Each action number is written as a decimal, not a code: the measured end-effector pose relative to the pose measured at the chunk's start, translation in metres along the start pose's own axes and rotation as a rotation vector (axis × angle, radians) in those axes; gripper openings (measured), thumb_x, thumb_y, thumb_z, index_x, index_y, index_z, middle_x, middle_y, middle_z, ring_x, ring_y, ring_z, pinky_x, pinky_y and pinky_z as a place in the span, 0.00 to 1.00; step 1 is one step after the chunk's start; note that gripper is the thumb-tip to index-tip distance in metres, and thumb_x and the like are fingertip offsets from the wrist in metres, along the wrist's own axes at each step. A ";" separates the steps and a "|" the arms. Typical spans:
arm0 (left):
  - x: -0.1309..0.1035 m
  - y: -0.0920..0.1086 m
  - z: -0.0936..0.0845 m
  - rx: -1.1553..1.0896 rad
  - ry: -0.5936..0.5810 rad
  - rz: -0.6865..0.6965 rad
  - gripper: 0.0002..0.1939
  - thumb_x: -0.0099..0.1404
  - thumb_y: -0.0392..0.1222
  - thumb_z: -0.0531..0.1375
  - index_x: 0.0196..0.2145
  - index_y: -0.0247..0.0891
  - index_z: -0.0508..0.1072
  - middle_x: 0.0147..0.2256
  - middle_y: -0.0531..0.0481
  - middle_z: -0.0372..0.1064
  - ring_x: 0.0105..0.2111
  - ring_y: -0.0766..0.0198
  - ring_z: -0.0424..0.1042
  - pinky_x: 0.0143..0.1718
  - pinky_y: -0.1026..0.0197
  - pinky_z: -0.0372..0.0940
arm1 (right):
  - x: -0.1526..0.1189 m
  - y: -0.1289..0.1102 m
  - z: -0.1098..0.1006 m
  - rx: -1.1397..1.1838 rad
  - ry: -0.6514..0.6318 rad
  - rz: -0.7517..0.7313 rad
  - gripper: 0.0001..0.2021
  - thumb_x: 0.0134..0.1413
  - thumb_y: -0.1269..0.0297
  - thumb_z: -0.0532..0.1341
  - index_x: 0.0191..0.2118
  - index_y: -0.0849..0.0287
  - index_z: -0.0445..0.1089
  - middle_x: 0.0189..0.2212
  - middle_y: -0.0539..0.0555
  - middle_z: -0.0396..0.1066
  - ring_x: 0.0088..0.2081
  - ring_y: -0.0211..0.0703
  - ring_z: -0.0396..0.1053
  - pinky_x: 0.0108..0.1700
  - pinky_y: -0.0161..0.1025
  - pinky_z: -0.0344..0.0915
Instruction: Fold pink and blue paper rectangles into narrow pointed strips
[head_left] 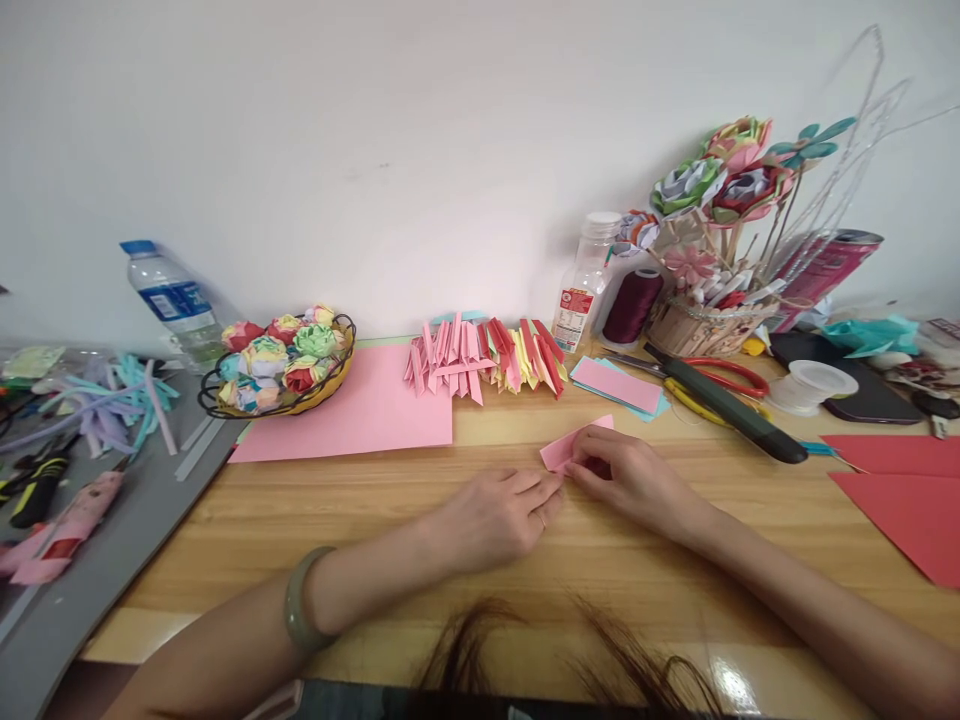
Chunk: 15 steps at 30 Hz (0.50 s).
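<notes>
A small folded piece of pink paper [559, 452] stands tilted just above the wooden table. My right hand [626, 475] pinches it between thumb and bent fingers, covering part of its near side. My left hand [499, 512] lies palm down, with its fingers stretched toward the paper's near edge, close to the right thumb. Its thumb is hidden, and whether the fingertips press on the paper is hard to make out. Beyond the hands rests a small stack of pink and blue paper slips [619, 385]. Behind it on the left are many folded paper pieces [450, 355] in pink, red and yellow.
A basket of paper flowers [337, 370] sits on pink sheets [375, 410]. A water bottle [172, 305] leans at left. A clear bottle [581, 290], purple thread spool [632, 308], flower pot [697, 325], utility knife [735, 410], red-handled scissors [739, 375] and red paper [907, 515] occupy the right.
</notes>
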<state>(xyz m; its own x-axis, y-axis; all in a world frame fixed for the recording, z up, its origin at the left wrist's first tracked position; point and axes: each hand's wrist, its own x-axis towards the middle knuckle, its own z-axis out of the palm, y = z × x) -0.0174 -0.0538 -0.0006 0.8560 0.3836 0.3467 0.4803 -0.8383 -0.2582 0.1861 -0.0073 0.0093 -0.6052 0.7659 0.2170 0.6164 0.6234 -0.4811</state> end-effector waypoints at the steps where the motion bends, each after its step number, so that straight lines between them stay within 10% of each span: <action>1: 0.000 0.000 0.000 -0.005 -0.003 -0.007 0.14 0.68 0.32 0.47 0.46 0.26 0.68 0.48 0.38 0.67 0.45 0.60 0.67 0.40 0.60 0.67 | 0.000 0.000 0.001 -0.006 0.008 0.002 0.10 0.55 0.66 0.53 0.24 0.59 0.63 0.25 0.53 0.67 0.27 0.39 0.62 0.28 0.36 0.60; 15: 0.000 0.003 0.000 -0.019 -0.049 -0.045 0.14 0.67 0.33 0.47 0.45 0.27 0.68 0.48 0.40 0.66 0.42 0.60 0.66 0.37 0.60 0.68 | 0.000 0.001 0.003 -0.010 -0.010 0.036 0.08 0.54 0.67 0.54 0.25 0.59 0.63 0.26 0.54 0.67 0.27 0.39 0.63 0.28 0.35 0.59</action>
<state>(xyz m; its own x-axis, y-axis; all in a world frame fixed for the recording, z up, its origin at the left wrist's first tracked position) -0.0155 -0.0565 -0.0013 0.8422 0.4392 0.3127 0.5151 -0.8266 -0.2265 0.1852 -0.0071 0.0063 -0.5877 0.7863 0.1907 0.6431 0.5970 -0.4796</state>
